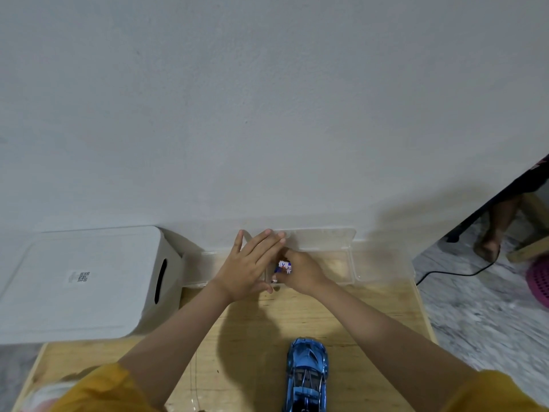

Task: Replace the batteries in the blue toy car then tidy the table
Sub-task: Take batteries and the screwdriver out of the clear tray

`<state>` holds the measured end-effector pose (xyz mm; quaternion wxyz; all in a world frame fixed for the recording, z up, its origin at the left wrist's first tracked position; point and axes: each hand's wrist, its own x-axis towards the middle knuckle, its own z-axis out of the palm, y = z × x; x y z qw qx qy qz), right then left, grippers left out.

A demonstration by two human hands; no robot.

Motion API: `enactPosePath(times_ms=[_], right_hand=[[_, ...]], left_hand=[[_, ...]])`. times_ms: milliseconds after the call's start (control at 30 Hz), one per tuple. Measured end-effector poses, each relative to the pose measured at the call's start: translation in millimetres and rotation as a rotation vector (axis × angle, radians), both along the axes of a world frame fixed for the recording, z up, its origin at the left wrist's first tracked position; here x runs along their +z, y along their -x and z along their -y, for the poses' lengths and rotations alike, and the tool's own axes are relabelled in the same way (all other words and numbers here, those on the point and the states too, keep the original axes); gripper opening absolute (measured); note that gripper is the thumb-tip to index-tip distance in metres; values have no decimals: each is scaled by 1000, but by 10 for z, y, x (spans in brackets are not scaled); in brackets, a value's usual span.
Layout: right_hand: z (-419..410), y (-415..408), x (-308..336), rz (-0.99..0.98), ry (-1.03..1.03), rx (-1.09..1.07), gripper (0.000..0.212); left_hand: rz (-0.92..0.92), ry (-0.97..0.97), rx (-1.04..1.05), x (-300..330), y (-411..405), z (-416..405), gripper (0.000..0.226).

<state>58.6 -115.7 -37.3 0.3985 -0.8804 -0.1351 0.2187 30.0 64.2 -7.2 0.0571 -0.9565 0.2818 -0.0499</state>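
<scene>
The blue toy car (pixel 307 373) stands on its wheels on the wooden table (pixel 371 316), near the front edge, nose pointing away from me. At the back of the table lies a clear plastic box (pixel 350 263) against the wall. My right hand (pixel 300 272) is over the box and grips a white, blue and red battery (pixel 285 266). A second battery end (pixel 274 280) shows just below it. My left hand (pixel 249 263) hovers over the box's left part with fingers straight, holding nothing.
A white lidded storage bin (pixel 89 278) with a QR label stands left of the table. A clear lid (pixel 196 391) lies near the table's front. On the floor at right are a black cable (pixel 451 273), a pink basket (pixel 539 281) and another person's foot (pixel 487 245).
</scene>
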Motion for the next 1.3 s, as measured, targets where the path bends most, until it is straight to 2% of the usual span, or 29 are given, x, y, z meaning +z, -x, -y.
enactPosePath(times_ms=[200, 400, 600, 833, 967, 1133, 1300], right_hand=[[42, 114, 135, 7, -189, -131, 23], [396, 407, 351, 26, -374, -364, 26], [862, 730, 122, -64, -285, -467, 23], [1115, 900, -173, -25, -37, -467, 20], [1156, 927, -224, 64, 76, -403, 23], [1139, 1024, -286, 280, 212, -383, 22], [1175, 1042, -464, 491, 293, -360, 34]], left_hand=[[-13, 28, -6, -11, 3, 2, 137], [-20, 31, -4, 5, 20, 11, 141], [-50, 4, 5, 25, 40, 22, 135], [-61, -10, 25, 30, 70, 35, 139], [-53, -13, 30, 35, 78, 47, 140], [-50, -17, 32, 24, 75, 49, 139], [-44, -6, 21, 18, 70, 42, 140]])
